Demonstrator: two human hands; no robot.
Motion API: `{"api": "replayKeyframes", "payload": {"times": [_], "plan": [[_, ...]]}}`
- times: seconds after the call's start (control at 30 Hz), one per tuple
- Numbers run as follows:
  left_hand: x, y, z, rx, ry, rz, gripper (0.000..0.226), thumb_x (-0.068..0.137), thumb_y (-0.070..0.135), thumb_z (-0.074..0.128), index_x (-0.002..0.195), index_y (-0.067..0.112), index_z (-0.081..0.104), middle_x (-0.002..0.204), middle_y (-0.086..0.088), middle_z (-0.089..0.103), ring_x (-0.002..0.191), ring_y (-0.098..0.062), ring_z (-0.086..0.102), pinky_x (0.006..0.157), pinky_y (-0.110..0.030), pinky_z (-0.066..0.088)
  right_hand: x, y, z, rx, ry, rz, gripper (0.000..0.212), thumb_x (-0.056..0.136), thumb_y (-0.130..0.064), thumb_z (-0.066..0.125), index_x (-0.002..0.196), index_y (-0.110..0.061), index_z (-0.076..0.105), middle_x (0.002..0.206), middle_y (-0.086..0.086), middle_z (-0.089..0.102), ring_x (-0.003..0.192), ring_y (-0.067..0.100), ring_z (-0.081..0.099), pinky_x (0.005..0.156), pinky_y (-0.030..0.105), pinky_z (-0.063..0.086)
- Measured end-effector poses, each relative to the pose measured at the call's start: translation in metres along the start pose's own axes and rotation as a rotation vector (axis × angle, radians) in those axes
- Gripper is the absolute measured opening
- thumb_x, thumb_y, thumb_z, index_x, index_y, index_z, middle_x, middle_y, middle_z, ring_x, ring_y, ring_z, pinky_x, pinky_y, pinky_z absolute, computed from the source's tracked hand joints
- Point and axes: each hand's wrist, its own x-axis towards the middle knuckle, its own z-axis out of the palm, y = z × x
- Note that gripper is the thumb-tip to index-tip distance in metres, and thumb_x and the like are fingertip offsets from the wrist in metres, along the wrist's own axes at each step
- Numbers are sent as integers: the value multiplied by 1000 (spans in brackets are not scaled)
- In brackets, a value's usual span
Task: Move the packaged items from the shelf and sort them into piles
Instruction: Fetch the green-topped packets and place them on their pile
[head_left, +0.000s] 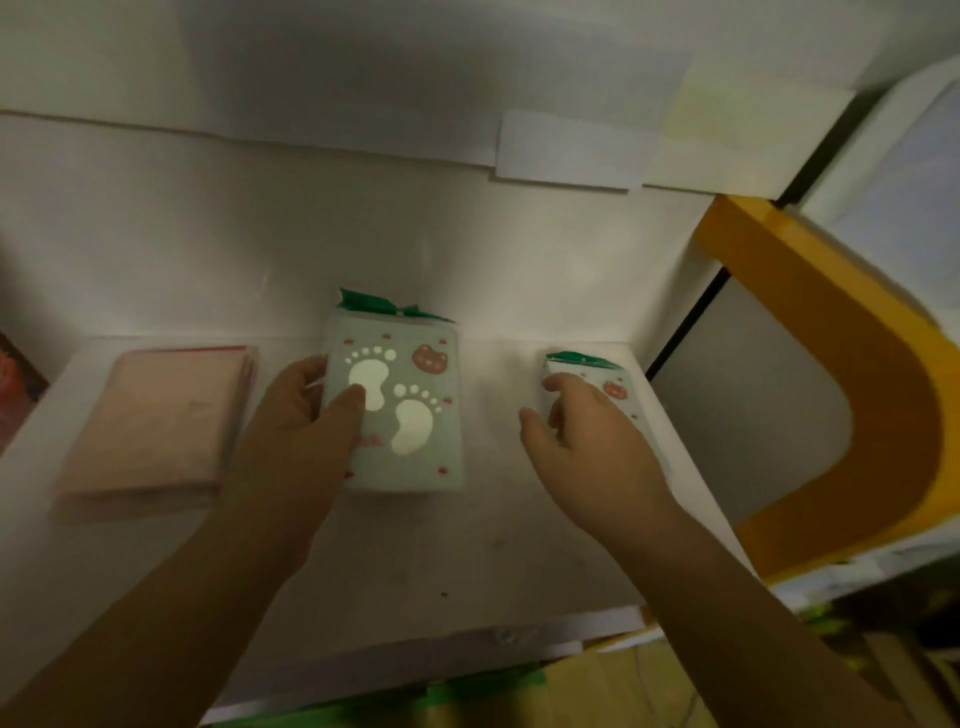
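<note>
A pale green packet (410, 410) printed with two white footprints and a small bear lies mid-shelf, a green flap at its far end. My left hand (301, 415) grips its left edge, thumb on top of the print. A second green packet (621, 387) of the same design lies at the right end of the shelf, mostly hidden under my right hand (587, 436), whose fingers curl over it. A pink pile of packets (161, 426) sits at the left.
The white shelf (467, 545) has a white back wall and a side wall at the right. An orange curved frame (852, 374) stands beyond the right wall. A dark red object (15, 384) shows at the far left edge. Cardboard and green items lie below the front edge.
</note>
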Motion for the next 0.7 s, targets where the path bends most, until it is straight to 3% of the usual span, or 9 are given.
{"api": "replayKeyframes", "payload": {"times": [0.13, 0.2, 0.33, 0.43, 0.6, 0.7], "plan": [[0, 2, 38, 5, -151, 9, 27, 97, 17, 56, 116, 36, 56, 98, 14, 71, 78, -4, 71, 57, -23, 55, -19, 34, -31, -125, -15, 16, 48, 96, -43, 51, 140, -23, 46, 144, -5, 46, 128, 14, 45, 100, 26, 41], [0, 6, 60, 40, -231, 35, 27, 96, 16, 57, 112, 37, 58, 99, 13, 71, 81, -6, 72, 59, -24, 57, -28, 48, -44, -175, -39, 61, 47, 97, -45, 50, 139, -24, 46, 141, -5, 46, 126, 14, 45, 95, 28, 45], [0, 7, 107, 131, -371, 90, 35, 98, 12, 53, 129, 27, 50, 114, 5, 68, 88, -7, 71, 68, -24, 58, -46, 68, -61, -254, -73, 140, 43, 99, -44, 47, 137, -24, 47, 135, -3, 49, 116, 16, 52, 79, 24, 45], [-2, 0, 139, 161, -440, 65, 42, 100, 13, 50, 139, 26, 45, 120, 7, 64, 95, -7, 66, 72, -24, 54, -59, 76, -69, -270, -69, 180, 42, 99, -46, 44, 138, -28, 45, 135, -6, 50, 115, 14, 52, 78, 20, 43], [4, -22, 175, 253, -448, 15, 34, 97, 19, 49, 131, 28, 50, 120, 2, 66, 99, -19, 68, 89, -43, 56, -79, 83, -76, -245, -48, 201, 44, 98, -48, 46, 139, -30, 44, 138, -9, 48, 121, 13, 48, 91, 24, 47], [7, -32, 180, 362, -409, 11, 34, 93, 12, 50, 126, 19, 52, 125, -8, 61, 99, -26, 67, 80, -40, 59, -86, 85, -77, -231, -49, 214, 46, 97, -50, 46, 139, -32, 42, 138, -12, 46, 122, 10, 47, 93, 23, 47]]}}
